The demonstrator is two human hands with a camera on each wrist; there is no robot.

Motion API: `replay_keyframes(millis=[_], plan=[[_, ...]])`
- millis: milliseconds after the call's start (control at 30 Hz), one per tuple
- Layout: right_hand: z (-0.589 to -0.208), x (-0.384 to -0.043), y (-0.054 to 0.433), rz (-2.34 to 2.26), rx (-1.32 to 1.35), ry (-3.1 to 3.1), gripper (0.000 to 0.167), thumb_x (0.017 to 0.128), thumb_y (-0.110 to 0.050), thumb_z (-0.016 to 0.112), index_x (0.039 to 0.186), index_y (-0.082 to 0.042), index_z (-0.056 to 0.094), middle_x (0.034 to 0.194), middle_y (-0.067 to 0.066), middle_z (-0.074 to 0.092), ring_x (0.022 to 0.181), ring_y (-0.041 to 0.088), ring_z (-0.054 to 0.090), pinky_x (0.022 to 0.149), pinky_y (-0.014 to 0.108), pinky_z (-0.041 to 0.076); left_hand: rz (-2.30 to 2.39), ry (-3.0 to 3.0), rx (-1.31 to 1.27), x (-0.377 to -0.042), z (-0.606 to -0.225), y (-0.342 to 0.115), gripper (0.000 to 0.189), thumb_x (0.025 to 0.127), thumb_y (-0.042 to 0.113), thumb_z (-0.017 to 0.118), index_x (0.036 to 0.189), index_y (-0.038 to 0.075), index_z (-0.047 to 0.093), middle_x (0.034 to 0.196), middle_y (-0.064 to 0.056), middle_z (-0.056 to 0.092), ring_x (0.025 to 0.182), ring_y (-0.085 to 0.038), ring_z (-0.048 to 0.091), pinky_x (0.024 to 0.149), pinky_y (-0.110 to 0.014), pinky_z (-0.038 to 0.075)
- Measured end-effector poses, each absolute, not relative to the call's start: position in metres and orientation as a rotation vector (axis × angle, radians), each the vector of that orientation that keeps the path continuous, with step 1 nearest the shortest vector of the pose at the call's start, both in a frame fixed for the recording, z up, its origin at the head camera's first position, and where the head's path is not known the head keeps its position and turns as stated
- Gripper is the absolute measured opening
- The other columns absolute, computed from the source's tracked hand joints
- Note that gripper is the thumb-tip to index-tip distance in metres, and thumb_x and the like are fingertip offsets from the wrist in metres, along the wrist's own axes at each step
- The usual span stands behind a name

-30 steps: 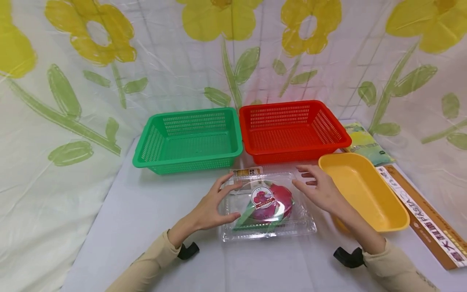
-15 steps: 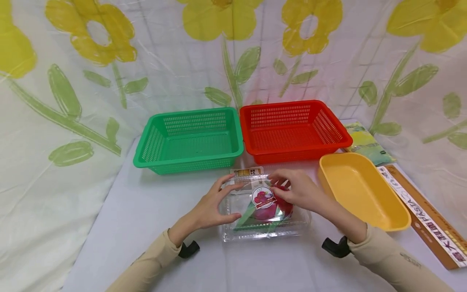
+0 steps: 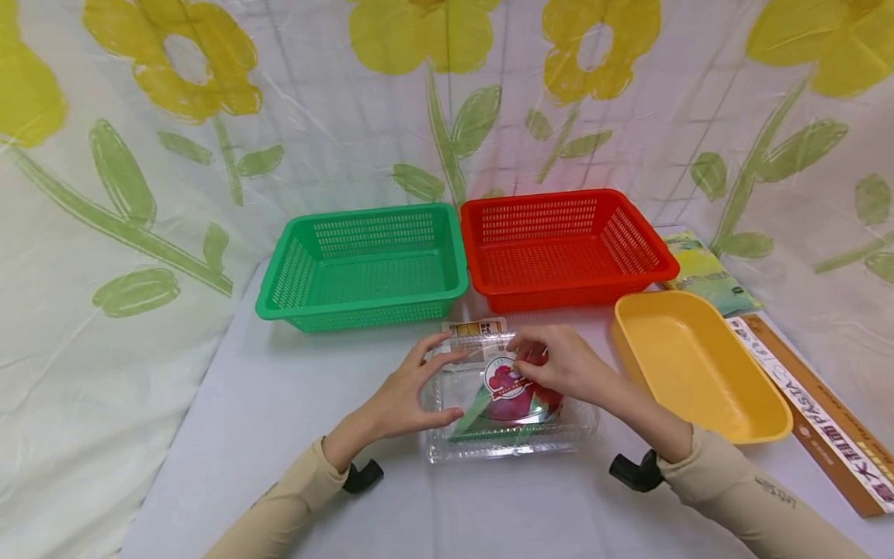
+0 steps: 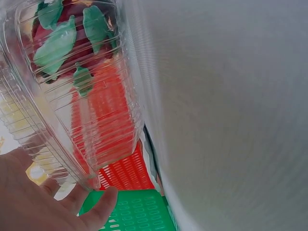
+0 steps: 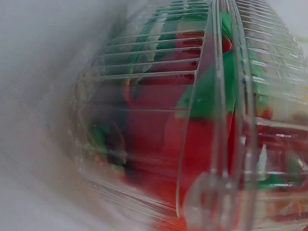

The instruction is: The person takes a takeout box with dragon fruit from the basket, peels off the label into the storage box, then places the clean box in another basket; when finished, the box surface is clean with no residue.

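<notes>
A clear plastic clamshell box (image 3: 517, 446) lies on the table. Inside, a red fruit with green scales, like a dragon fruit (image 3: 541, 400), shows through its walls and in the left wrist view. A round fruit-picture label (image 3: 503, 380) sits on the lid. At the box's left side my left hand (image 3: 401, 396) spreads its fingers, index and thumb reaching over the edge. My right hand (image 3: 562, 365) reaches across the lid from the right, bent fingers and thumb by the label; whether they pinch anything is hidden. The right wrist view shows the box (image 5: 154, 120) close and blurred, without clear fingers.
Behind the box stand a green basket (image 3: 363, 310) and a red basket (image 3: 580, 295). A yellow tub (image 3: 698, 373) is at the right, beside a long pasta box (image 3: 817, 411) and a yellow-green packet (image 3: 708, 272). A printed packet (image 3: 478, 328) shows behind the clamshell.
My right hand has moved left from the box's right side to the lid near the label, its fingers drawing together. My left hand has stayed nearly still.
</notes>
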State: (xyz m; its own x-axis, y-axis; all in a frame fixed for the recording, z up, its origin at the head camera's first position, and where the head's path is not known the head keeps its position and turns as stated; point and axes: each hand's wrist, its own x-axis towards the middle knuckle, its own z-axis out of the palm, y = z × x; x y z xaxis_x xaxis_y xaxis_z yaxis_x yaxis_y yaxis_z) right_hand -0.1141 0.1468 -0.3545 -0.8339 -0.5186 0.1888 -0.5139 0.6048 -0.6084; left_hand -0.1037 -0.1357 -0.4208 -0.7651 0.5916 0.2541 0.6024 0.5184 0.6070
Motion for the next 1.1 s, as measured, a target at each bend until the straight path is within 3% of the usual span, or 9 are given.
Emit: replay_keyframes(millis=[800, 1100], plan=[[-0.360, -0.115, 0.151, -1.338, -0.872, 2.654, 0.010, 0.086, -0.003, 0.069, 0.093, -0.007, 0.075, 0.083, 0.002, 0.070, 0.072, 0.014, 0.060, 0.067, 0.027, 0.054, -1.075, -2.719, -1.081, -0.104, -0.421, -0.135, 0.079, 0.078, 0.050, 0.072, 0.147, 0.023, 0.045, 0.160, -0.009, 0.020, 0.140, -0.035, 0.033, 0.095, -0.062, 0.043], [-0.347, -0.112, 0.167, -1.515, -0.758, 2.710, 0.016, 0.087, -0.005, 0.072, 0.103, -0.007, 0.074, 0.091, 0.004, 0.072, 0.073, 0.018, 0.061, 0.067, 0.025, 0.055, -1.062, -2.721, -1.088, -0.103, -0.420, -0.136, 0.078, 0.079, 0.049, 0.072, 0.148, 0.025, 0.044, 0.160, -0.005, 0.019, 0.139, -0.037, 0.035, 0.094, -0.062, 0.044]])
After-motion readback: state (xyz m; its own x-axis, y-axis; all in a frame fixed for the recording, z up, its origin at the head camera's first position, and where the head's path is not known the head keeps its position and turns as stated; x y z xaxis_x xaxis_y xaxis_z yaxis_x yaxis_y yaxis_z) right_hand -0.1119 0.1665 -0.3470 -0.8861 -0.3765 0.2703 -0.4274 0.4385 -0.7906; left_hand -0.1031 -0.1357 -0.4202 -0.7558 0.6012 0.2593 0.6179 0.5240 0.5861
